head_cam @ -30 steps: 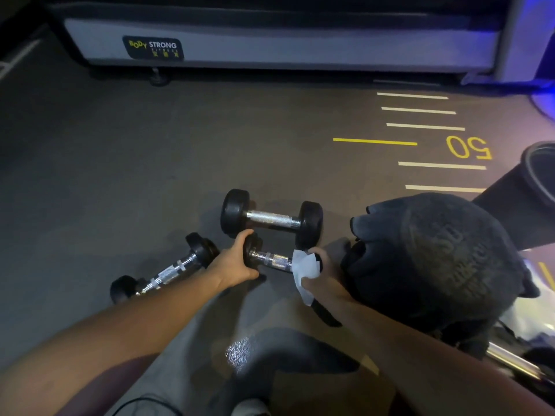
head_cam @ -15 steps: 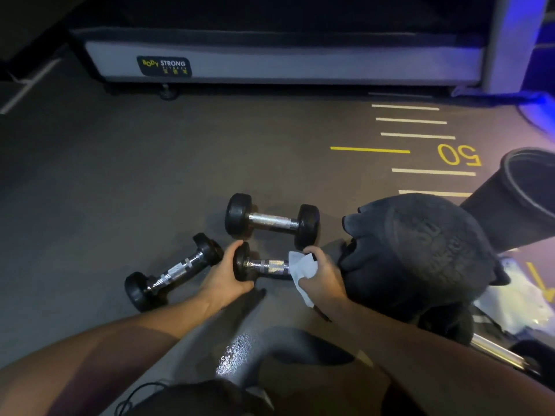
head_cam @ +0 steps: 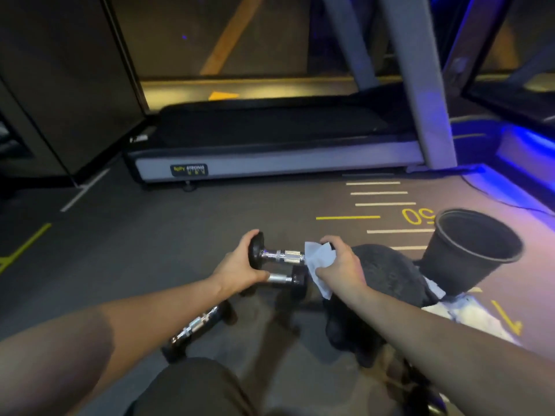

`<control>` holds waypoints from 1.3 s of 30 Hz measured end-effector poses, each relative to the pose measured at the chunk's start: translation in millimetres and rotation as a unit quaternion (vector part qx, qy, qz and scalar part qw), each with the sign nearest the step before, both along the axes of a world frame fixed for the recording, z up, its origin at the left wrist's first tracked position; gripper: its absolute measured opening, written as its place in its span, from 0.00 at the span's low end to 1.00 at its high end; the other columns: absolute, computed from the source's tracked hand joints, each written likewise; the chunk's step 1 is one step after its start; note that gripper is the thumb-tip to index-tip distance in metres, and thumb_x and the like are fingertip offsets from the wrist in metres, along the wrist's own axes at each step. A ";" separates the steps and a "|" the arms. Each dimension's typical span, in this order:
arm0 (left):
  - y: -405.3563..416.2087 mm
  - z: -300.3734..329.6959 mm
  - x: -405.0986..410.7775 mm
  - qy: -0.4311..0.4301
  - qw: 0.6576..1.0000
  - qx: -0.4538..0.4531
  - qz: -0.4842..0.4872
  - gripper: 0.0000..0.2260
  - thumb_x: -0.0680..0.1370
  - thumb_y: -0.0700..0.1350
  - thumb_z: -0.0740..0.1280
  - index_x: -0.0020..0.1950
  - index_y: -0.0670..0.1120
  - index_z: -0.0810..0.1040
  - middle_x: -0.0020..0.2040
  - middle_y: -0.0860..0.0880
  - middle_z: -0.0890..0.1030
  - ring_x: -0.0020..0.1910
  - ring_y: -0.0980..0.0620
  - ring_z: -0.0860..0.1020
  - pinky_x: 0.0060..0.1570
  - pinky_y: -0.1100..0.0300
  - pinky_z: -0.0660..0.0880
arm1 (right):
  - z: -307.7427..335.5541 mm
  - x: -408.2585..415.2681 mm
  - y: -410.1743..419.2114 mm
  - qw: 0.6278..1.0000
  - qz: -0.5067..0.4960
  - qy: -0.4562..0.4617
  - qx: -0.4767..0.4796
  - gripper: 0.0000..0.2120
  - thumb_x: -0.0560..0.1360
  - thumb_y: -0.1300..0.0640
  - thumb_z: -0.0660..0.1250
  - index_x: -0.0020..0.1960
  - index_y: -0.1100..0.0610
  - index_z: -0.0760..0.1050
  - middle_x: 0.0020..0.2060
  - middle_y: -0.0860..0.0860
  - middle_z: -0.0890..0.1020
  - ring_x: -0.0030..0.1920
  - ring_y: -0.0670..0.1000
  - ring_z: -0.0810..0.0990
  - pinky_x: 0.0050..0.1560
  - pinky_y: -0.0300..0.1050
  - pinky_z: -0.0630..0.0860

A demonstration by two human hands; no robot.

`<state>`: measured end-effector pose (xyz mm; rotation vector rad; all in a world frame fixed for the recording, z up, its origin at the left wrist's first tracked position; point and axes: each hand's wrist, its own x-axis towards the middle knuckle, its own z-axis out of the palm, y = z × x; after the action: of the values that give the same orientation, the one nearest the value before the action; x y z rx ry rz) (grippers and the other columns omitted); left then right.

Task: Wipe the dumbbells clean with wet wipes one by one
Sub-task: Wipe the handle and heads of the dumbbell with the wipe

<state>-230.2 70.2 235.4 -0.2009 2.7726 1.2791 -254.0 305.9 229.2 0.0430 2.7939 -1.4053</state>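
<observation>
The left hand point(head_cam: 240, 267) has its grip clamped on one head of a raised dumbbell point(head_cam: 280, 256), steadying it while the right hand point(head_cam: 339, 264) wraps a wet wipe point(head_cam: 319, 261) round the other head. Two more dumbbells point(head_cam: 285, 279) lie on the floor point(head_cam: 135, 250) below; open room lies left, a black bucket point(head_cam: 471, 253) crowds the right

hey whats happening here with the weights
A person is cleaning dumbbells on a gym floor. The left hand grips one black end of a small dumbbell, holding it up, while the right hand presses a white wet wipe around its other end. Two more dumbbells lie on the floor below: one just under the raised one, another nearer the person. A black bucket sits tipped at the right, with a treadmill beyond.
</observation>
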 end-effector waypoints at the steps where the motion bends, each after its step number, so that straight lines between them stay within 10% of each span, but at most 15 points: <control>1: 9.3 11.8 -1.7 0.012 1.000 0.002 -0.007 0.44 0.68 0.46 0.78 0.77 0.63 0.58 0.61 0.50 0.79 0.54 0.49 0.80 0.53 0.63 0.73 | 12.3 1.4 9.6 1.000 -0.008 0.013 0.000 0.28 0.66 0.67 0.67 0.59 0.41 0.71 0.59 0.45 0.73 0.54 0.49 0.73 0.45 0.40 0.69; 5: 53.4 41.2 -13.5 0.050 0.998 0.006 -0.039 0.44 0.69 0.45 0.79 0.78 0.61 0.58 0.61 0.50 0.78 0.56 0.48 0.78 0.55 0.62 0.72 | 47.5 2.8 54.4 0.998 -0.037 0.051 0.009 0.27 0.65 0.66 0.67 0.58 0.41 0.71 0.57 0.45 0.74 0.52 0.49 0.73 0.34 0.32 0.67; 15: 157.8 16.4 -42.7 0.031 0.992 0.064 -0.103 0.45 0.65 0.46 0.79 0.76 0.63 0.60 0.61 0.50 0.79 0.58 0.48 0.80 0.62 0.54 0.76 | 42.6 -1.3 163.8 0.994 -0.088 0.043 0.050 0.28 0.65 0.64 0.69 0.62 0.45 0.71 0.55 0.47 0.75 0.52 0.52 0.75 0.44 0.43 0.69; 22: 171.9 -20.4 -58.9 0.020 0.988 0.083 -0.130 0.43 0.69 0.37 0.77 0.77 0.60 0.63 0.61 0.54 0.79 0.58 0.60 0.78 0.58 0.69 0.71 | 2.6 -14.6 192.4 0.993 -0.074 0.030 0.090 0.26 0.66 0.61 0.71 0.63 0.51 0.70 0.53 0.48 0.73 0.51 0.52 0.73 0.45 0.43 0.67; 29: 168.6 -9.3 -58.7 0.030 0.990 0.038 -0.133 0.36 0.70 0.47 0.79 0.70 0.64 0.65 0.53 0.64 0.76 0.46 0.58 0.79 0.45 0.59 0.75 | -6.9 -10.9 203.8 0.994 -0.031 0.034 0.095 0.32 0.67 0.56 0.71 0.69 0.45 0.68 0.62 0.47 0.72 0.58 0.52 0.74 0.50 0.48 0.72; 39: 159.4 -11.6 -63.2 0.018 0.984 0.057 -0.168 0.28 0.76 0.55 0.74 0.69 0.71 0.64 0.59 0.63 0.74 0.48 0.52 0.78 0.63 0.44 0.76 | 5.8 -7.9 216.7 0.978 0.019 0.104 0.178 0.23 0.65 0.50 0.76 0.58 0.48 0.74 0.58 0.47 0.68 0.55 0.50 0.71 0.53 0.48 0.73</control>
<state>-293.3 229.6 223.8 0.2887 2.6019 1.3522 -261.9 522.6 235.0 -0.1631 3.1624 -0.9348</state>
